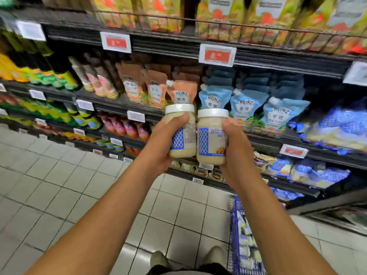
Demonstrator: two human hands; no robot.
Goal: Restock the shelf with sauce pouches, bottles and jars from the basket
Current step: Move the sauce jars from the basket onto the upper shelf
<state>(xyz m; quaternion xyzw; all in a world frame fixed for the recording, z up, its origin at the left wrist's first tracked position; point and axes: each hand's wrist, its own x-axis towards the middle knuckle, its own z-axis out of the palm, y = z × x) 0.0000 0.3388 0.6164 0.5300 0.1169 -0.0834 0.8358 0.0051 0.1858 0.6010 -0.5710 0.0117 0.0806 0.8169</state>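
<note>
The left hand (pixel 162 143) grips one white-lidded jar (pixel 183 135) of pale sauce, and the right hand (pixel 235 147) grips a second jar (pixel 211 135). Both are upright and close side by side, in the air before the shelf (pixel 119 107).

Right behind them stand an orange Heinz pouch (pixel 182 94) and blue Heinz pouches (pixel 215 98), filling that row to its front edge. Above, the next shelf carries price tags (pixel 217 54) and a wire rail (pixel 258 25) holding back tall green packs. Lower shelves, to the right, hold blue-wrapped packs (pixel 337 126).

The blue basket (pixel 235 225) sits on the floor by the right forearm, close against the shelf foot, with goods in it. To the left, the tiled floor (pixel 69 175) lies open along the aisle.
</note>
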